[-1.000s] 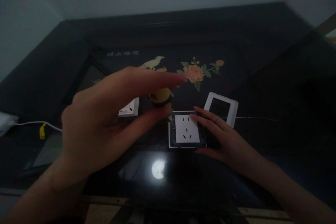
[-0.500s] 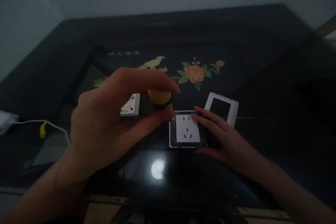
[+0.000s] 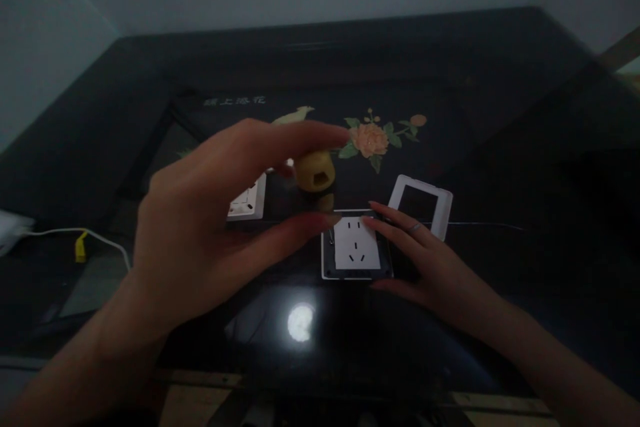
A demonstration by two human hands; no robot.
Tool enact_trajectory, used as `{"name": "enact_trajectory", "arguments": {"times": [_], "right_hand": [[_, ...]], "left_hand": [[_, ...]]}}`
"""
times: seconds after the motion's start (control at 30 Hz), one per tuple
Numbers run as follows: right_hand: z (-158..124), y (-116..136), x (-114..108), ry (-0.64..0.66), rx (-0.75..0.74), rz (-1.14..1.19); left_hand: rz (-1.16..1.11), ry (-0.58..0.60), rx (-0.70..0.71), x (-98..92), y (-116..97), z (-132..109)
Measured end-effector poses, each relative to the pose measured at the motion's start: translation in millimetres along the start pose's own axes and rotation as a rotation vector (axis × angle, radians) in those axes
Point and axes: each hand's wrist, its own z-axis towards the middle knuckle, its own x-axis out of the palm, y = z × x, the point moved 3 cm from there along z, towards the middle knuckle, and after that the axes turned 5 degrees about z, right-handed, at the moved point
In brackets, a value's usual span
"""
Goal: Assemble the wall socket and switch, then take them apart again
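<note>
A small yellow-handled tool [image 3: 314,172], upright with its lower end dark, is between the thumb and fingers of my left hand [image 3: 210,213]. It stands over the left edge of a white five-hole socket [image 3: 357,247] set in a dark plate with a thin white rim. A small screw shows at the socket's left side. My right hand [image 3: 425,250] lies spread at the socket's right side, its fingertips on the upper right corner and the thumb by the lower right edge. A ring is on one finger. Nothing is held in it.
Behind my right hand lies a white frame cover [image 3: 443,213]. Another white socket piece [image 3: 256,200] is partly hidden by my left hand. At the left are a white cable [image 3: 107,240] and a yellow tag [image 3: 81,247]. The glossy black tabletop [image 3: 500,113] bears painted flowers.
My left fingers have risen slightly and turned the yellow handle, so a slot in its side now shows. My right hand has stayed on the socket.
</note>
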Motion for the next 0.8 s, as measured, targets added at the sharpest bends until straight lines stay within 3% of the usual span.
{"name": "enact_trajectory", "arguments": {"times": [0.1, 0.17, 0.33, 0.57, 0.63, 0.8], "right_hand": [[0.2, -0.2, 0.0, 0.003, 0.001, -0.003], [0.4, -0.5, 0.1, 0.009, 0.009, -0.002], [1.5, 0.3, -0.5, 0.007, 0.003, -0.002], [0.8, 0.2, 0.0, -0.009, -0.03, -0.025], [0.1, 0.2, 0.1, -0.009, -0.036, -0.028], [-0.2, 0.1, -0.3, -0.014, -0.037, -0.033]], "left_hand": [[-0.125, 0.089, -0.002, 0.4, -4.2, 1.2], [-0.149, 0.045, -0.042, -1.3, -4.4, 1.4], [0.054, -0.007, 0.039, -3.5, -3.1, 0.2], [0.0, 0.26, -0.012, -9.2, -0.4, -1.6], [0.073, 0.22, 0.03, -7.6, -0.8, -0.9], [0.288, -0.029, 0.104, 0.2, 0.1, 0.5]]}}
